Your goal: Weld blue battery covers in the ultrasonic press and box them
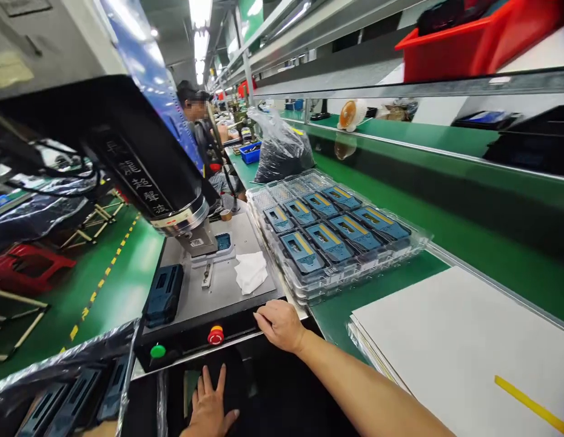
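Note:
My left hand (211,403) is spread open, its fingers stretched out over a dark surface below the machine's front panel. My right hand (281,325) is curled at the right end of that black panel (186,340); what lies under its fingers is hidden. A green button (157,351) and a red emergency stop button (215,335) sit on the panel. Above the metal base plate (227,282), the machine's metal head (198,240) comes down beside a blue part (223,241) in a light fixture. A blue-black casing (164,294) lies on the plate's left side, a white cloth (251,272) on its right.
Clear plastic trays (355,270) hold several blue casings with yellow strips. White sheets (464,340) are stacked at right. A bag of black parts (284,149) stands behind. More casings (77,394) lie lower left in plastic. A person (193,103) sits farther along the line.

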Demonstrator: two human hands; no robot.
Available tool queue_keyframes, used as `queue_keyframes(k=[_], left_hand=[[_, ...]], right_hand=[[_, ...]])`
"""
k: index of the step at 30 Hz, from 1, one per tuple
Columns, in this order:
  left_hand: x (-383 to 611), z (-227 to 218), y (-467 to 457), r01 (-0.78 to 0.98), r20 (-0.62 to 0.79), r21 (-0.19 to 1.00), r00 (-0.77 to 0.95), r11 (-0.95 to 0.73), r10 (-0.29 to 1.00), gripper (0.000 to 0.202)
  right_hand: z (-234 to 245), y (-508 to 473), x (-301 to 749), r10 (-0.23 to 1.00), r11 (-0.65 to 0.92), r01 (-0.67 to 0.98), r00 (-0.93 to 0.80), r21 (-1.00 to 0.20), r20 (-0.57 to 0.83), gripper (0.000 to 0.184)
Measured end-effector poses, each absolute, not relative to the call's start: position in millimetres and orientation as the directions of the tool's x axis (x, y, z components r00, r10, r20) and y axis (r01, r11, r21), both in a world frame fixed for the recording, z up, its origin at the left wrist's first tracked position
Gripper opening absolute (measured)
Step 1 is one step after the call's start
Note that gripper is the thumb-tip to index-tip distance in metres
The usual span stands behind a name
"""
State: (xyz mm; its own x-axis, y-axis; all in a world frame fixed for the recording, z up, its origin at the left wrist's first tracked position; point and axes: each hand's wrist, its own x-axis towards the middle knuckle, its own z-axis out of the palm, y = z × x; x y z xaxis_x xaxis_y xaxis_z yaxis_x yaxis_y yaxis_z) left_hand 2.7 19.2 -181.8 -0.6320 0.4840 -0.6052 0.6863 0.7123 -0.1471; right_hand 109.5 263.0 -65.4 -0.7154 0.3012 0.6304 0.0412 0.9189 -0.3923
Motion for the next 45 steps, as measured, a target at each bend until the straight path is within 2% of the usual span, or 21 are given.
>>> queue_keyframes(k=[4, 9, 15, 22, 30, 36, 45], left_hand=[[1.2, -180.7, 12.2, 0.641, -0.599, 0.008, -0.611, 0.767, 0.518, 0.102], [1.2, -174.4, 1.4, 0.583, -0.550, 0.154, -0.620, 0.798, 0.559, 0.096], [-2.8, -154.3, -16.3, 0.516, -0.554, 0.273, -0.605, 0.812, 0.572, 0.083], [-2.7, -138.0, -35.4, 0.439, -0.478, 0.451, -0.616, 0.777, 0.626, 0.078], [1.7, -137.0, -65.0, 0.340, -0.371, 0.594, -0.688, 0.729, 0.624, 0.073], [3.2, -131.9, -70.7, 0.295, -0.391, 0.633, -0.676, 0.715, 0.625, 0.071], [-2.4, -106.1, -57.6, 0.358, -0.386, 0.626, -0.630, 0.693, 0.674, 0.070]], right_hand=[[-61.8, 262.8, 111.0, 0.298, 0.911, 0.025, -0.730, -0.412, 0.614, 0.029], [-42.6, 266.8, 105.1, 0.253, 0.930, 0.015, -0.750, -0.368, 0.611, 0.028], [-4.7, 289.7, 56.1, 0.229, 0.951, 0.046, -0.770, -0.307, 0.595, 0.025], [10.9, 315.7, -40.3, 0.339, 0.935, 0.266, -0.862, -0.234, 0.377, 0.022], [0.5, 325.6, -103.0, 0.347, 0.936, 0.308, -0.892, -0.173, 0.290, 0.026], [-0.5, 322.7, -112.5, 0.315, 0.948, 0.294, -0.911, -0.119, 0.265, 0.028], [-3.1, 314.8, -109.9, 0.278, 0.960, 0.277, -0.904, -0.049, 0.326, 0.031]])
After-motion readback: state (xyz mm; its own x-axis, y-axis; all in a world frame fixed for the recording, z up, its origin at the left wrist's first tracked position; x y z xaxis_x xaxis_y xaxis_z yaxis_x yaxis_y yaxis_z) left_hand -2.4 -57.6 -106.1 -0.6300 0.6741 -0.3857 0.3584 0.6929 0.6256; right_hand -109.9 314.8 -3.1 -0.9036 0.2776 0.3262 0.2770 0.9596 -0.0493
